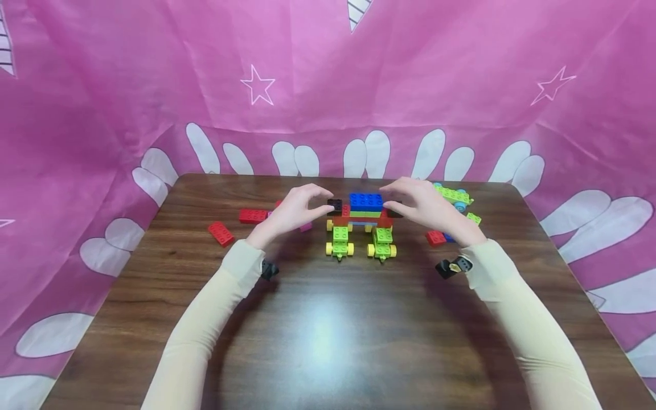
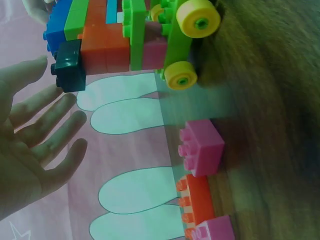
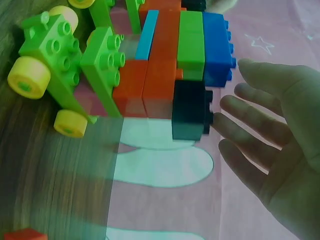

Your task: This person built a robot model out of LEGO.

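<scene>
A toy vehicle of building bricks stands mid-table on green wheeled bases (image 1: 340, 249) with yellow wheels (image 2: 199, 18). Red bricks (image 3: 161, 70) form its body, topped by a green layer (image 3: 191, 45) and a blue brick (image 1: 366, 201). One black brick (image 2: 71, 66) sits on its left end, another black brick (image 3: 188, 110) on its right. My left hand (image 1: 302, 208) holds nothing, its fingers spread loosely beside the left black brick. On the other side my right hand (image 1: 422, 206) is empty too, fingertips close to the right black brick and the blue one.
To the left lie red bricks (image 1: 221, 234) and a pink brick (image 2: 204, 147). At the right are a green wheeled base (image 1: 452, 195) with blue wheels, a small green brick (image 1: 474, 218) and a red brick (image 1: 435, 238). A pink patterned cloth (image 1: 328, 85) hangs behind the table.
</scene>
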Tool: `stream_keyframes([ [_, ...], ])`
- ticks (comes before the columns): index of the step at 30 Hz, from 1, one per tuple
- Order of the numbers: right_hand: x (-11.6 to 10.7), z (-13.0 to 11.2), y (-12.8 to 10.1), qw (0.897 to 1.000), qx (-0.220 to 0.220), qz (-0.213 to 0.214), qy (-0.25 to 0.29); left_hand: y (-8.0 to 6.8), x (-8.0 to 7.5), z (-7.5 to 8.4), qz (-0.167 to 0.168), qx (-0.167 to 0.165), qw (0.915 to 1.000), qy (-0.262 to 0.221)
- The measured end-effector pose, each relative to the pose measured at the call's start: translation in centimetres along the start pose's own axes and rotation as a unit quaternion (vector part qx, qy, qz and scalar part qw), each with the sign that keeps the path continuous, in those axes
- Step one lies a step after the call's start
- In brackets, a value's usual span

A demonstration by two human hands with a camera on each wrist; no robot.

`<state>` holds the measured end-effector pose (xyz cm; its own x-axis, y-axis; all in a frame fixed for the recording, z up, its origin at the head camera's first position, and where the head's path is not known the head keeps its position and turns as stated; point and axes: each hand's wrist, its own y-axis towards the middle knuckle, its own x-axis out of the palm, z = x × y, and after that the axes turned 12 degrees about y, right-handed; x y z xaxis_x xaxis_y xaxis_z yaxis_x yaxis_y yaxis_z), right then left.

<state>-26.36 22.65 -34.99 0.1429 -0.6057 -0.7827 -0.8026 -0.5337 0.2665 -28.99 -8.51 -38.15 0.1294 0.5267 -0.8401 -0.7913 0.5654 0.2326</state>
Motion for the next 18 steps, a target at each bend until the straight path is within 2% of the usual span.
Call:
stream_keyframes([
  [7,-1.4,1.2,-2.4,0.999,-0.009,0.048,-0.023,-0.3,0.3,-0.4,-0.001,-0.005,1.0000,0.004],
  [11,-2.5,2.1,-3.6,0.997,0.008,0.066,-0.046,-0.3,0.2,-0.4,-0.009,-0.010,0.9999,0.003],
  [18,-4.1,4.2,-5.9,0.994,0.042,0.070,-0.076,-0.3,0.3,-0.4,-0.011,-0.012,0.9998,-0.007],
])
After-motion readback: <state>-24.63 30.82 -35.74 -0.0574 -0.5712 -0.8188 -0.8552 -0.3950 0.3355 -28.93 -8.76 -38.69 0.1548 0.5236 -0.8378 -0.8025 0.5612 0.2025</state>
